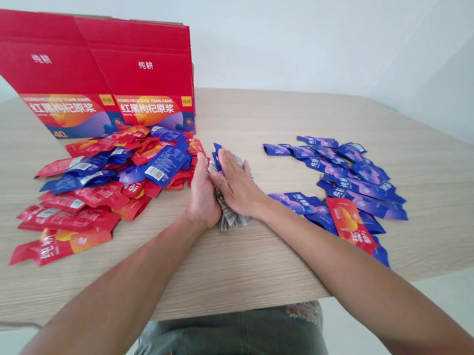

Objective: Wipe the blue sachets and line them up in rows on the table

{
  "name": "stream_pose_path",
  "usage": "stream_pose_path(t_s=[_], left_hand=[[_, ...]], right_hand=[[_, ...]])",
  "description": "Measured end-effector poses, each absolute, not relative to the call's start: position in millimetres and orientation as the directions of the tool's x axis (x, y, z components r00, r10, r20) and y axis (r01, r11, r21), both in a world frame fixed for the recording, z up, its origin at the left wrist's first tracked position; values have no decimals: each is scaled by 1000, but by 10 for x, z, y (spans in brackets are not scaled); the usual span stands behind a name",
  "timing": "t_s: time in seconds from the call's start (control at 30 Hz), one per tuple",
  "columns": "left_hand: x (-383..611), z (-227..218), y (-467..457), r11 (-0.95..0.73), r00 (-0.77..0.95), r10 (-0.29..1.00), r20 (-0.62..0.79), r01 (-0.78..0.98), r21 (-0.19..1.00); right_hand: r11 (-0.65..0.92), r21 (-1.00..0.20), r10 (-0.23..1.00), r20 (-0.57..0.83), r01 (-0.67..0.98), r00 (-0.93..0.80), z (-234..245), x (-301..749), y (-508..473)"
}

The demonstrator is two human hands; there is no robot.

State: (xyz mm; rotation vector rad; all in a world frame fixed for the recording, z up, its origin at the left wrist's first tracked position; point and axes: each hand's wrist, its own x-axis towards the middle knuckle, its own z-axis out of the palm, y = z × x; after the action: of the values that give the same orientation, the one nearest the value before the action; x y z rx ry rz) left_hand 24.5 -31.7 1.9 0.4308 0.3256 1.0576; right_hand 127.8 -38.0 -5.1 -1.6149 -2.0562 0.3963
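Observation:
Near the middle of the table, my left hand (pixel 204 196) rests on its side against a grey striped cloth (pixel 234 221). Its thumb points up, and the other fingers are hidden. My right hand (pixel 238 186) lies flat over the cloth, fingers stretched forward and thumb out towards the left hand. A blue sachet (pixel 216 149) pokes out between the two hands at the far side of the cloth; most of it is covered. Just left of my left hand is a heap of red and blue sachets (pixel 98 196).
A red printed carton (pixel 140 41) stands upright behind the heap. To the right lies a spread of mostly blue sachets (pixel 359 171), with a red sachet (pixel 348 220) on top beside my right forearm. The table (pixel 445 189) has its near edge at my waist.

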Motion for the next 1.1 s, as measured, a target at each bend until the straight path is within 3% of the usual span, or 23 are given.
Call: stream_pose_path(t_s=[0.27, 0.73, 0.97, 1.1], left_hand=[[251, 103, -387, 503, 540, 840, -62, -728, 466], [220, 23, -295, 479, 488, 864, -119, -728, 490], [208, 106, -297, 462, 461, 878, -129, -742, 486], [230, 113, -301, 476, 480, 869, -122, -742, 473]], right_hand=[[244, -635, 961, 260, 733, -95, -93, 1410, -278], [354, -542, 911, 384, 763, -150, 9, 1297, -389], [461, -715, 871, 477, 525, -116, 70, 1349, -347], [396, -777, 885, 464, 489, 21, -13, 1420, -257]])
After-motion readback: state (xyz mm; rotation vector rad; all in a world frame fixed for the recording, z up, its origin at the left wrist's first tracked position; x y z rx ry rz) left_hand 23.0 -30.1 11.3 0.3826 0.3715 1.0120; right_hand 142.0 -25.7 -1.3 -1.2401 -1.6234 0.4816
